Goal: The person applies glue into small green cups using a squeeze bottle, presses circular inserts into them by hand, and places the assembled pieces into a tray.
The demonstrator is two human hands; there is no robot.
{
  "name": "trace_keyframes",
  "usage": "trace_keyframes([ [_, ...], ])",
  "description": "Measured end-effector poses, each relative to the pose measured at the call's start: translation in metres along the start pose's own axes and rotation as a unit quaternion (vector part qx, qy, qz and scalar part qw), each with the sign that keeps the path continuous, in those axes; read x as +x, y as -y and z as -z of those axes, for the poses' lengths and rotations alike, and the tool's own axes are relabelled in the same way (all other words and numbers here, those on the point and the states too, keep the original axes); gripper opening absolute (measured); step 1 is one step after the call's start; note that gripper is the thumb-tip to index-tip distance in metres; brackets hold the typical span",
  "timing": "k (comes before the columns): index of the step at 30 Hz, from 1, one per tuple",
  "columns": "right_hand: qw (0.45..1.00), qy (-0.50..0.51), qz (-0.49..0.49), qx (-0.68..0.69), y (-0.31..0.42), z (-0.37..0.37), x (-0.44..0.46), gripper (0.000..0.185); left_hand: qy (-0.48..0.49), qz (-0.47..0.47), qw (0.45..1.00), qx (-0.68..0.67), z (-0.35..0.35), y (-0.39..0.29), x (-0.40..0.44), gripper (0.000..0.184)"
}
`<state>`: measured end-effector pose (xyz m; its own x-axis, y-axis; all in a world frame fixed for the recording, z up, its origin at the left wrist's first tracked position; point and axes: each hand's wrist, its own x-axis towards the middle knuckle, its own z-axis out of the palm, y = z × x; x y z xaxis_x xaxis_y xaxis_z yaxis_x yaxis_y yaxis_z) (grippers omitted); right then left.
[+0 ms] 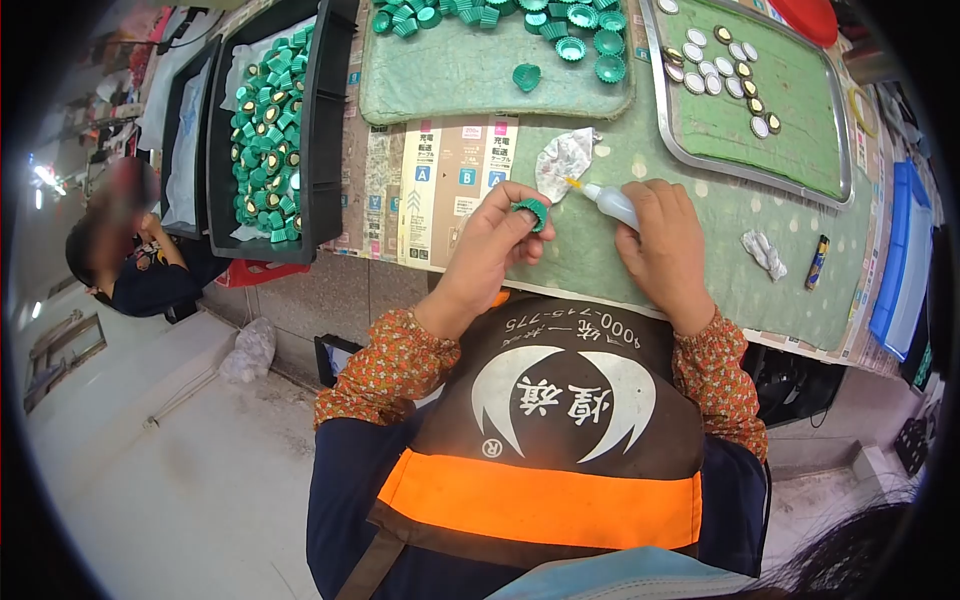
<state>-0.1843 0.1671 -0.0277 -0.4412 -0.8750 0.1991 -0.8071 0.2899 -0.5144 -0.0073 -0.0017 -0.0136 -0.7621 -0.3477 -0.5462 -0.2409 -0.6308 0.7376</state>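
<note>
My left hand point(490, 240) pinches a small green fluted cap point(530, 211) between thumb and fingers, above the table's near edge. My right hand point(662, 240) is wrapped round a translucent squeeze bottle point(614, 205) with a thin yellow tip. The tip points left toward the cap but stays apart from it. Just behind the tip lies a crumpled white cloth or tissue point(562, 160) with reddish marks. More green fluted caps point(570, 48) are spread on a green padded tray point(480, 88) at the back.
A black bin point(325, 130) at left holds many green caps point(268, 130), some with gold-coloured insides. At right, a metal-rimmed tray point(690, 155) carries round white and gold discs point(710, 85). Nearby are crumpled tissue point(763, 254), a lighter-like stick point(818, 262) and a blue tray point(898, 265). Another person point(150, 250) sits far left.
</note>
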Motion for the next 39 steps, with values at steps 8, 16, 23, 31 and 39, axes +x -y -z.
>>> trace_keyframes([
  [8, 0.867, 0.026, -0.197, 0.456, 0.036, 0.003, -0.012, 0.030, 0.008, -0.030, 0.996, 0.083, -0.016, 0.016, -0.005, 0.020],
  [16, 0.892, 0.003, -0.181, 0.414, 0.045, 0.000, -0.007, 0.031, 0.075, -0.033, 0.995, 0.057, -0.025, 0.025, -0.015, 0.031],
  [23, 0.940, 0.020, -0.070, 0.334, 0.040, 0.003, -0.009, 0.037, 0.164, 0.096, 0.976, -0.110, 0.000, 0.029, -0.015, 0.047],
  [31, 0.925, 0.008, -0.100, 0.366, 0.046, 0.018, -0.007, 0.035, 0.191, 0.124, 0.958, -0.177, 0.000, 0.018, -0.014, 0.046],
  [39, 0.942, 0.010, -0.061, 0.331, 0.036, 0.034, -0.022, 0.040, 0.154, 0.111, 0.958, -0.215, 0.002, 0.010, -0.015, 0.053],
])
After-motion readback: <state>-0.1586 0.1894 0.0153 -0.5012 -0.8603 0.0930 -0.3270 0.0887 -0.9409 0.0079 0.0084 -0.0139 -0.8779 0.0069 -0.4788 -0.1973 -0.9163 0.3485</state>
